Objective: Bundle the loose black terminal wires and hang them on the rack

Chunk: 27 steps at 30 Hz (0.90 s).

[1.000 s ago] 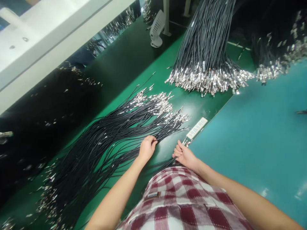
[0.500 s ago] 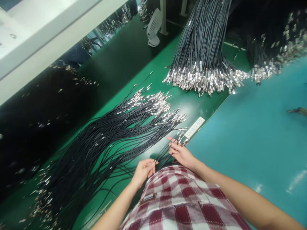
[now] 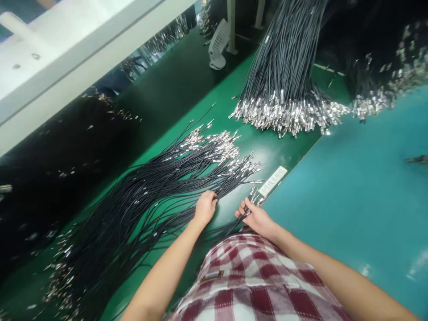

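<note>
My left hand (image 3: pixel 206 206) is closed over the near strands of a spread pile of black cables (image 3: pixel 133 200), its fingertips down on them and partly hidden. The pile's metal terminals (image 3: pixel 225 145) point away to the upper right. Closer to my body, my right hand (image 3: pixel 254 215) is wrapped round a small bunch of black cables (image 3: pixel 230 226). Silvery terminals (image 3: pixel 254 195) of that bunch stick out past the fingers, beside a white label strip with writing (image 3: pixel 273 181).
A thick bundle of cables (image 3: pixel 287 58) with metal ends lies at the back, and another heap (image 3: pixel 374 100) at the right. A white shelf edge (image 3: pixel 76 58) crosses the upper left. A small white fan (image 3: pixel 219 44) stands behind. The surface is green, then blue (image 3: pixel 351 200).
My left hand has moved up and away from the small bunch onto the cable pile. My right hand's fingers, more spread before, have closed round the bunch.
</note>
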Tool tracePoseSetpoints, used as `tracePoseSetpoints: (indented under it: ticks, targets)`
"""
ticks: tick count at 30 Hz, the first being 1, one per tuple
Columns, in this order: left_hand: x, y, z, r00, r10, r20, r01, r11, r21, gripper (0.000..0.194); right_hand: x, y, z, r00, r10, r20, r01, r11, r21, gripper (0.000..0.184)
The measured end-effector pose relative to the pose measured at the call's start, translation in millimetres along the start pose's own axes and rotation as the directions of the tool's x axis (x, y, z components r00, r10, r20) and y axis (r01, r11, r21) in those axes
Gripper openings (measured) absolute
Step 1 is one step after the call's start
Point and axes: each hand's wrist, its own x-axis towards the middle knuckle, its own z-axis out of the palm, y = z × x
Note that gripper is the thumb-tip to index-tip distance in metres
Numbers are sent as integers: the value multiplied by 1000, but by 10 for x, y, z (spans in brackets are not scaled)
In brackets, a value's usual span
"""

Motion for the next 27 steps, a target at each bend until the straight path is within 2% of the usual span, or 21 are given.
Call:
tracePoseSetpoints:
  ticks: [3,5,7,9,12,14,17,21,24,27]
  targets:
    - [-7,-66,-63,996,-79,-48,65,968,-242,12,36,18,-38,1000,2,-3,-2,1000,25,37]
    - [-32,-71,-114,987,-156,-24,133,900,-416,13,55,26,-53,1000,8,-10,-7,999,42,36]
    - [-53,-59,-160,970,-234,66,228,778,-586,14,63,28,-52,1000,14,-13,-13,999,48,35]
    - [-76,-38,-208,937,-276,215,345,622,-703,21,62,24,-41,1000,17,-12,-16,999,46,36]
    - [-123,0,-290,866,-268,422,500,424,-755,35,52,13,-23,1000,21,-17,-21,999,47,38]
    - [-158,30,-339,845,-251,472,534,358,-766,41,52,11,-17,1000,22,-18,-21,999,48,39]
    - [-201,79,-368,874,-241,423,485,347,-803,45,64,14,-8,1000,13,-18,-12,999,51,39]
    - [-243,124,-329,907,-241,346,420,436,-796,47,67,2,25,999,-18,-41,20,998,62,31]
    - [-275,133,-292,928,-208,309,372,485,-791,47,50,-24,49,1000,-26,-12,27,995,100,34]
    - [-299,136,-298,966,-209,155,248,559,-791,47,42,-43,64,1000,-26,2,26,994,111,35]
